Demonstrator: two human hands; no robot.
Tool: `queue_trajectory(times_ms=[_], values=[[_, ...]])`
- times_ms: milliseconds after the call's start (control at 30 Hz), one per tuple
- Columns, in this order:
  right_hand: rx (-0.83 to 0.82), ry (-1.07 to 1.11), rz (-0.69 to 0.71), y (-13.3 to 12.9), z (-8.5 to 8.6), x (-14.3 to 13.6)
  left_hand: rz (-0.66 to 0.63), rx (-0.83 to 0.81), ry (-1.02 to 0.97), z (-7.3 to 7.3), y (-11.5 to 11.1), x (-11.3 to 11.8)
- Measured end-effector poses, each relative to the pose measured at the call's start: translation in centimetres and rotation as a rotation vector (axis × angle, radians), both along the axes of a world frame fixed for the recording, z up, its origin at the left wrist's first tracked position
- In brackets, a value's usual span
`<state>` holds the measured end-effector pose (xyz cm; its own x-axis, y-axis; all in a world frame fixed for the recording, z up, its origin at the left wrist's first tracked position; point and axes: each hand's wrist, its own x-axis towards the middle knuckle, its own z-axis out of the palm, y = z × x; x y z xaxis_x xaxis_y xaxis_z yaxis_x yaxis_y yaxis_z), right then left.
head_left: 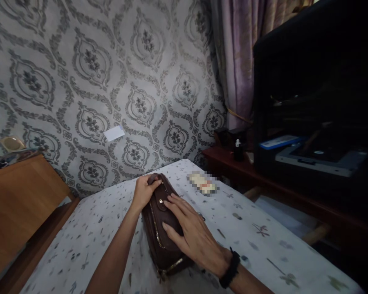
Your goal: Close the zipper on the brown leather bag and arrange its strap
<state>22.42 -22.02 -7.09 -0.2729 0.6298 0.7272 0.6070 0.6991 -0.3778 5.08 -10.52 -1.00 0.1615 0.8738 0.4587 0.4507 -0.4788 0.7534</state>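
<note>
A dark brown leather handbag [155,212] with gold zippers and a small round metal snap lies on the patterned white bedsheet. My left hand [143,192] grips its far end beside the strap, thumb pressed near the top zipper. Whether those fingers also pinch a zipper pull cannot be made out. Across the right side of the bag rests my right hand [191,230], its fingers stretched out and the fingertips close to the snap. A black band [230,267] circles my right wrist.
A blurred-out yellowish item [203,183] lies on the bedsheet [251,245] beyond the bag. At the left stands a wooden board [27,200]. Dark shelving on the right holds a grey device [319,159] and a blue box [279,142]; a small bottle [238,151] stands nearby.
</note>
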Motion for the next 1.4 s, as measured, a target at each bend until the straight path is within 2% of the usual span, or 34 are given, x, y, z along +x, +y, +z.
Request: queue_trajectory(times_ms=[167,300,433,633,933,1033,1167,1400], values=[[-0.007,0.004,0.007,0.0,-0.1,0.1,-0.040,-0.012,-0.051,-0.2,-0.1,-0.1],[-0.042,-0.006,0.017,0.1,0.0,0.4,-0.023,-0.009,-0.087,-0.1,-0.1,-0.4],[-0.120,-0.062,0.036,-0.3,0.7,0.7,0.070,0.028,-0.120,-0.5,-0.8,-2.5],[-0.246,-0.174,0.005,-1.4,2.2,-0.6,0.185,0.047,-0.134,-2.2,-2.2,-5.4],[-0.316,-0.281,-0.015,-1.8,4.2,-0.9,0.211,0.101,-0.086,-2.8,-2.4,-5.1],[-0.288,-0.293,-0.030,-1.9,4.1,-1.0,0.212,0.097,-0.081,-3.0,-2.2,-5.1],[-0.194,-0.240,-0.045,-1.7,3.1,-1.4,0.227,0.094,-0.078,-3.0,-1.6,-5.0],[-0.082,-0.178,-0.105,-1.1,1.9,-2.2,0.287,0.148,-0.062,-2.0,-1.3,-3.9]])
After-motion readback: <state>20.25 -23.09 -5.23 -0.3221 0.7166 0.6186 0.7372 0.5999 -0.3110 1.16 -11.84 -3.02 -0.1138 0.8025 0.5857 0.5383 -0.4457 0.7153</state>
